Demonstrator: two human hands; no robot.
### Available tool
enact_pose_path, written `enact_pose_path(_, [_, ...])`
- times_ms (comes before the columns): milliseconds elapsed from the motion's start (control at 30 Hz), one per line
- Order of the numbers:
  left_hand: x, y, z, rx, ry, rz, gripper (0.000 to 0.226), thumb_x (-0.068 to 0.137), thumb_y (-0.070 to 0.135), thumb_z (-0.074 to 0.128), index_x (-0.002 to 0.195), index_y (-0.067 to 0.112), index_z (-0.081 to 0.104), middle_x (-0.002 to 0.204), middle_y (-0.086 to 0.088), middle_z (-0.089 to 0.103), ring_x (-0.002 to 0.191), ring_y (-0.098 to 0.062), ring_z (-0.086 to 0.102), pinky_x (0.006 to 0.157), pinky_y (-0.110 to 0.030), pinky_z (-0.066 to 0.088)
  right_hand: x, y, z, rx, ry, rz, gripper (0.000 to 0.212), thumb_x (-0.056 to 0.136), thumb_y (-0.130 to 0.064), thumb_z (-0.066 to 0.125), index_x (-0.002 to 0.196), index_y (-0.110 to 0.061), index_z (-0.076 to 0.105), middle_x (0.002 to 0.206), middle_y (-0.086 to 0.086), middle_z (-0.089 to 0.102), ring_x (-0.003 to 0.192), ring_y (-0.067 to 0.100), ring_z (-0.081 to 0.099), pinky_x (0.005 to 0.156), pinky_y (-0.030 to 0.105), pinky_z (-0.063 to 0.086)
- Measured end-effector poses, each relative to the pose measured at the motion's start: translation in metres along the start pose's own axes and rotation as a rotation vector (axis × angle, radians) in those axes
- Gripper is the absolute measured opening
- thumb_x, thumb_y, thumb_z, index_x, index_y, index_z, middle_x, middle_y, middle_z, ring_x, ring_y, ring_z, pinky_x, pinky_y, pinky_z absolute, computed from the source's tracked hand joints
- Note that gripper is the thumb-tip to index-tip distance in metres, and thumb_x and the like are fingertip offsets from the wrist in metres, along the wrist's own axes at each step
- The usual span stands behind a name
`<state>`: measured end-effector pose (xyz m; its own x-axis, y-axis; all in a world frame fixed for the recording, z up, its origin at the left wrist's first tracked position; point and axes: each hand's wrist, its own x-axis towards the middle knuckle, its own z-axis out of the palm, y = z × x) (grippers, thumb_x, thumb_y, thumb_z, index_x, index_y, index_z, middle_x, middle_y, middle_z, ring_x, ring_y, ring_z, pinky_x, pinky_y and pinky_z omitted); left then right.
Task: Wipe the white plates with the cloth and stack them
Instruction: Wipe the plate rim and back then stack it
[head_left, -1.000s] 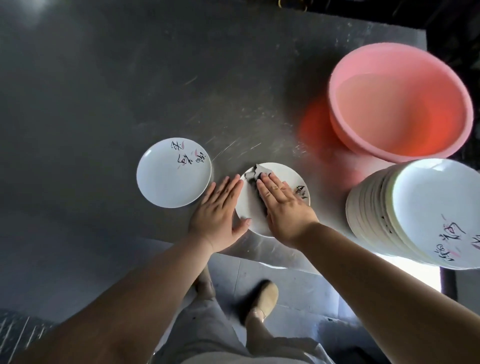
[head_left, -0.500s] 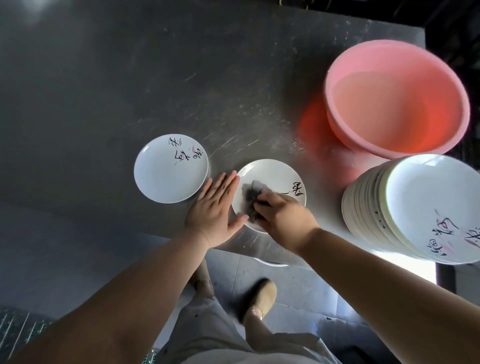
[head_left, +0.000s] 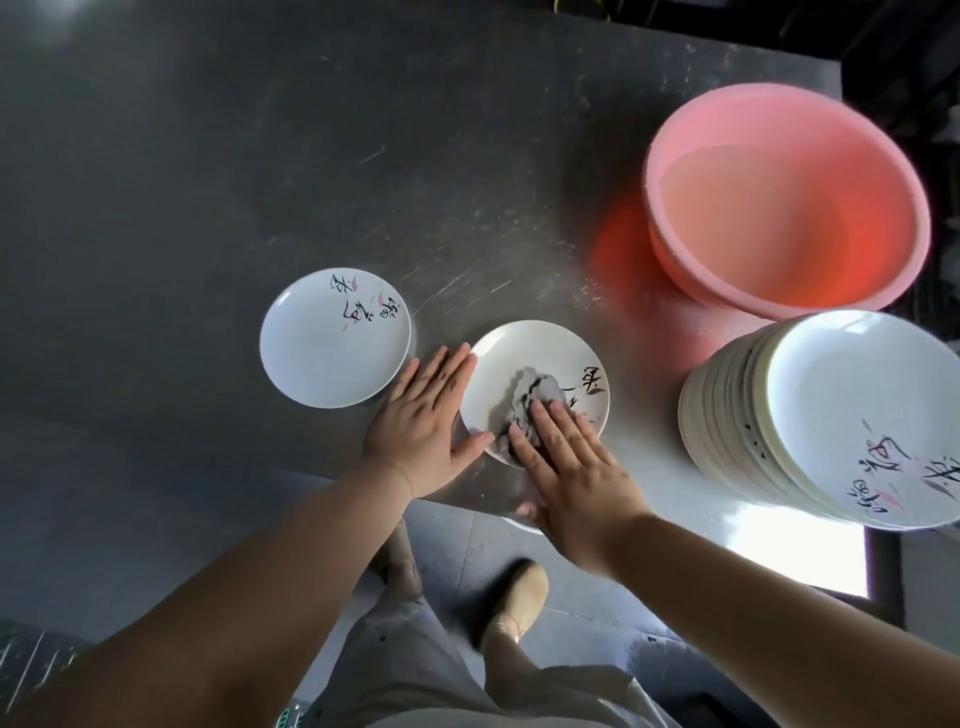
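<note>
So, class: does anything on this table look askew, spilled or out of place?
Yes: the tall stack of plates at the right leans sideways, its layers fanned out near the table edge. Nothing looks spilled or broken.

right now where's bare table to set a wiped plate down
Bare grey metal table behind the single white plate and left of the pink plastic basin. Crowded on the right, between the basin and the tall plate stack.

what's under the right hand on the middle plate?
A crumpled grey cloth, pressed onto the middle plate by the right hand with flat fingers. The cloth's near part and the plate surface beneath are covered.
</note>
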<state>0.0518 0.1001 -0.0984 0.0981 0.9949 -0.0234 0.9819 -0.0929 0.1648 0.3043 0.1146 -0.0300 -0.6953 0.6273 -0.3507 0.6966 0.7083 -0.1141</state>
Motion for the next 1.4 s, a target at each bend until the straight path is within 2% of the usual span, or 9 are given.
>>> enact_pose_path(133, [0.0,0.001,-0.002,-0.009,-0.008,-0.006,0.093,0.097,0.07,0.037,0.168,0.015,0.012,0.176,0.0,0.012,0.162,-0.019,0.014,0.131,-0.048,0.015,0.031,0.012,-0.011,-0.072,-0.152,0.142,0.092,0.093,-0.075,0.001,0.161,-0.017,-0.024,0.166,0.013,-0.037,0.155,0.034,-0.032,0.128,0.051,-0.014])
enact_pose_path(267, [0.001,0.001,-0.003,-0.005,-0.023,-0.007,0.093,0.097,0.07,0.035,0.168,0.016,0.01,0.176,0.001,0.01,0.162,-0.018,0.011,0.131,-0.047,0.013,0.033,0.01,-0.01,-0.066,-0.175,0.168,0.103,0.089,-0.083,0.002,0.158,-0.013,-0.028,0.163,0.014,-0.042,0.152,0.037,-0.037,0.127,0.053,-0.015])
enact_pose_path(400, [0.001,0.002,-0.002,0.001,-0.019,-0.001,0.091,0.097,0.068,0.036,0.168,0.017,0.011,0.176,0.001,0.01,0.162,-0.019,0.012,0.131,-0.047,0.011,-0.002,0.001,0.002,-0.167,-0.268,0.055,0.109,0.085,-0.086,-0.007,0.162,-0.01,-0.022,0.164,0.021,-0.037,0.151,0.043,-0.036,0.126,0.057,-0.014])
enact_pose_path(567, [-0.001,0.001,-0.003,0.023,-0.028,0.01,0.091,0.098,0.066,0.033,0.169,0.015,0.008,0.177,0.0,0.005,0.163,-0.02,0.008,0.131,-0.049,0.013,0.037,0.029,-0.026,-0.088,-0.197,0.257,0.105,0.089,-0.082,0.002,0.164,-0.012,-0.019,0.169,0.014,-0.032,0.155,0.034,-0.033,0.128,0.055,-0.009])
enact_pose_path(767, [0.001,0.001,-0.001,0.015,-0.013,0.012,0.092,0.097,0.068,0.035,0.168,0.016,0.011,0.177,0.001,0.007,0.162,-0.021,0.01,0.131,-0.049,0.014,-0.01,0.004,-0.004,-0.066,-0.216,0.182,0.113,0.081,-0.087,-0.015,0.162,-0.008,-0.019,0.168,0.018,-0.031,0.152,0.037,-0.037,0.125,0.052,-0.022])
enact_pose_path(1000, [0.0,-0.001,0.001,-0.001,0.014,0.016,0.09,0.098,0.069,0.033,0.168,0.017,0.01,0.177,0.0,0.007,0.162,-0.02,0.011,0.131,-0.049,0.014,0.034,0.031,-0.018,0.164,-0.024,0.382,0.083,0.102,-0.064,0.032,0.163,-0.008,0.026,0.175,0.011,-0.009,0.16,0.032,-0.019,0.129,0.045,-0.008])
enact_pose_path(1133, [0.0,0.0,-0.001,-0.019,-0.001,0.019,0.093,0.097,0.073,0.032,0.168,0.017,0.01,0.177,0.0,0.003,0.163,-0.021,0.007,0.131,-0.05,0.013,-0.01,0.006,0.007,0.182,0.116,0.257,0.066,0.101,-0.051,0.043,0.142,-0.001,0.054,0.168,0.023,0.029,0.16,0.042,0.014,0.13,0.053,0.01])
enact_pose_path(1267, [-0.003,0.002,-0.005,-0.089,0.05,0.043,0.088,0.091,0.075,0.047,0.151,0.011,0.042,0.176,-0.006,0.011,0.162,-0.027,0.013,0.129,-0.054,0.02,-0.004,0.026,0.005,0.221,0.192,0.257,0.04,0.098,-0.031,0.062,0.127,-0.003,0.062,0.159,0.019,0.046,0.156,0.039,0.029,0.127,0.055,0.025])
enact_pose_path(1400, [-0.002,0.004,-0.015,-0.118,0.134,0.096,0.061,0.091,0.066,0.053,0.115,0.012,0.068,0.165,-0.003,0.042,0.156,-0.024,0.033,0.125,-0.051,0.029,0.028,0.047,-0.008,0.266,0.174,0.335,0.054,0.105,-0.029,0.041,0.158,-0.016,0.037,0.171,0.004,0.026,0.162,0.026,0.005,0.13,0.041,0.012])
